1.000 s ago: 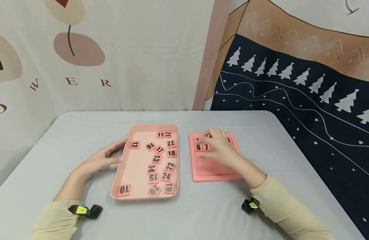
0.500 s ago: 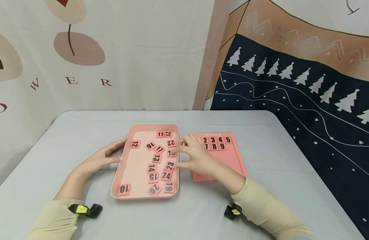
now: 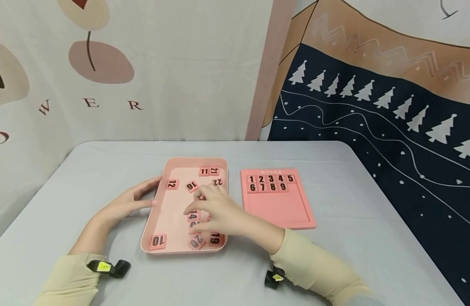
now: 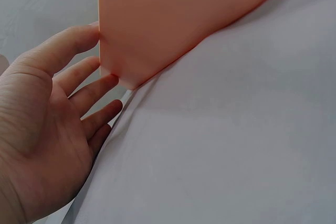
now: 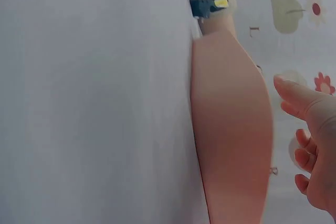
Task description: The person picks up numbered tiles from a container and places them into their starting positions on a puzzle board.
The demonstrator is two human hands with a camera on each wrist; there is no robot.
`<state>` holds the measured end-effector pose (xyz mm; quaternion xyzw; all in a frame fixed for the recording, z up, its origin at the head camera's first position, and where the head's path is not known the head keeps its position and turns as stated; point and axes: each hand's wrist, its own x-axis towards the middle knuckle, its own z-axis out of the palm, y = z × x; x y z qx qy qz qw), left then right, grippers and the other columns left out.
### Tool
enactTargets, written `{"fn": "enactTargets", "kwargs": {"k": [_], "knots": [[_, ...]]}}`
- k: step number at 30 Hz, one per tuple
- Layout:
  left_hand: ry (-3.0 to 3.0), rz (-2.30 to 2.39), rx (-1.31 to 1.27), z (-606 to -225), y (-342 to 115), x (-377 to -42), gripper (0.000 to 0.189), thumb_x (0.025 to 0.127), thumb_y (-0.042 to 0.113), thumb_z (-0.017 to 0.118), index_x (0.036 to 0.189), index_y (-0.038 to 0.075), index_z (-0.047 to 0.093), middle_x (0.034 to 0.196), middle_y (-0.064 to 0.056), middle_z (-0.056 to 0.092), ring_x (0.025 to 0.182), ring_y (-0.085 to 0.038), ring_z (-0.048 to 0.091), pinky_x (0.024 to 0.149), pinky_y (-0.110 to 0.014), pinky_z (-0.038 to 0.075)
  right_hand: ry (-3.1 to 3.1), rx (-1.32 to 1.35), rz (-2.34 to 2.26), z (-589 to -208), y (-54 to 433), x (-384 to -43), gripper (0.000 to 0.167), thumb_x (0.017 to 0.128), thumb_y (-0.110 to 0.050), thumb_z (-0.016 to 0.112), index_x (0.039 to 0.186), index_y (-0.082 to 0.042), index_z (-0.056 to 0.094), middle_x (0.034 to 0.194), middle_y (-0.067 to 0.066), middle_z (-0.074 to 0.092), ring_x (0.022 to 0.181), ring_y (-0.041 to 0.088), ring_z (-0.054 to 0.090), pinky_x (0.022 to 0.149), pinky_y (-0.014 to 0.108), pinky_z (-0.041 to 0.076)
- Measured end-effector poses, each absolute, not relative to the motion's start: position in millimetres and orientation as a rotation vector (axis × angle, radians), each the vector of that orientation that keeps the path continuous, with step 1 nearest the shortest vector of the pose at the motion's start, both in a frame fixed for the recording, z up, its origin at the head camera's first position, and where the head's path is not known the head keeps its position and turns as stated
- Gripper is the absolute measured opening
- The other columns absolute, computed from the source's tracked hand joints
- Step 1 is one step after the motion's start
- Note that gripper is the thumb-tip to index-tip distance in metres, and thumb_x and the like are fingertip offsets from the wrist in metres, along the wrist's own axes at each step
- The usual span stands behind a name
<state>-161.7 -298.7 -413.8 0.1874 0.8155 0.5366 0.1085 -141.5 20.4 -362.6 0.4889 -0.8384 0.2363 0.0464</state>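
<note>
In the head view, a pink tray (image 3: 170, 216) holds loose number tiles, among them a 10 tile (image 3: 158, 242), a 12 tile (image 3: 172, 184) and a 20 tile (image 3: 197, 242). My left hand (image 3: 128, 202) touches the tray's left side; the left wrist view shows that hand (image 4: 58, 114) with fingers extended against the wall. Over the tray's right half is my right hand (image 3: 221, 210), thumb and fingers apart, nothing visible between them. It covers several tiles; its thumb is near the 15 tile. In the right wrist view this hand (image 5: 317, 135) shows above the tray's rim.
Right of the tray lies a pink board (image 3: 278, 210) with tiles 1 to 9 in two rows at its top. Both rest on a pale cloth-covered table (image 3: 235, 276). Printed curtains (image 3: 181, 85) hang behind.
My right hand has moved left from the number board, across the tray's right rim, to above the tiles in the tray. My left hand has stayed at the tray's left side.
</note>
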Motion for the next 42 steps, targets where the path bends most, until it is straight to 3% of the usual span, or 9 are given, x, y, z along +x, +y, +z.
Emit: {"fn": "enactTargets", "kwargs": {"k": [6,11,19,25,30,42], "knots": [[2.387,1.589,0.553,-413.0,-298.8,-159.9,0.067,0.092,0.011,0.063,0.15,0.005,0.029,0.152,-0.017,0.029,0.139,-0.031,0.021,0.098,-0.008,0.026,-2.552,1.693,0.592,-368.9,-8.9,-145.0,0.037,0.078,-0.049,0.075,0.112,-0.034,0.07,0.098,-0.01,0.041,0.096,0.006,0.036,0.099,0.03,0.028],[2.387,1.587,0.557,-411.7,-298.8,-159.0,0.067,0.093,0.011,0.063,0.15,0.006,0.029,0.153,-0.016,0.028,0.14,-0.028,0.021,0.099,-0.008,0.025,-2.594,1.851,0.479,-375.5,-28.1,-153.1,0.04,0.079,-0.049,0.073,0.117,-0.039,0.067,0.099,-0.013,0.041,0.092,0.002,0.034,0.103,0.029,0.024],[2.383,1.587,0.567,-410.9,-298.9,-158.4,0.066,0.093,0.011,0.062,0.151,0.007,0.029,0.152,-0.016,0.029,0.139,-0.035,0.019,0.098,-0.008,0.026,-2.649,2.016,0.341,-382.7,-47.9,-161.6,0.044,0.081,-0.049,0.07,0.124,-0.046,0.061,0.104,-0.017,0.043,0.094,-0.002,0.032,0.086,0.016,0.023],[2.387,1.586,0.575,-412.2,-299.8,-159.0,0.066,0.094,0.011,0.061,0.151,0.008,0.029,0.153,-0.015,0.028,0.139,-0.022,0.023,0.098,-0.008,0.025,-2.688,2.043,0.278,-386.5,-59.8,-163.9,0.05,0.078,-0.056,0.068,0.126,-0.049,0.058,0.116,-0.02,0.041,0.103,-0.006,0.029,0.091,0.016,0.021],[2.391,1.59,0.587,-412.6,-300.2,-159.8,0.065,0.094,0.011,0.061,0.15,0.007,0.029,0.152,-0.016,0.029,0.136,-0.011,0.026,0.098,-0.008,0.025,-2.705,2.046,0.218,-387.3,-64.6,-164.2,0.049,0.078,-0.054,0.068,0.126,-0.048,0.059,0.112,-0.022,0.042,0.099,-0.005,0.03,0.086,0.016,0.022],[2.386,1.593,0.58,-412.8,-300.2,-159.8,0.065,0.094,0.011,0.061,0.15,0.007,0.029,0.152,-0.015,0.029,0.138,-0.018,0.025,0.098,-0.008,0.026,-2.728,2.013,0.227,-388.4,-62.0,-163.8,0.036,0.08,-0.05,0.07,0.115,-0.044,0.063,0.1,-0.021,0.043,0.092,-0.005,0.033,0.083,0.015,0.023]]}}
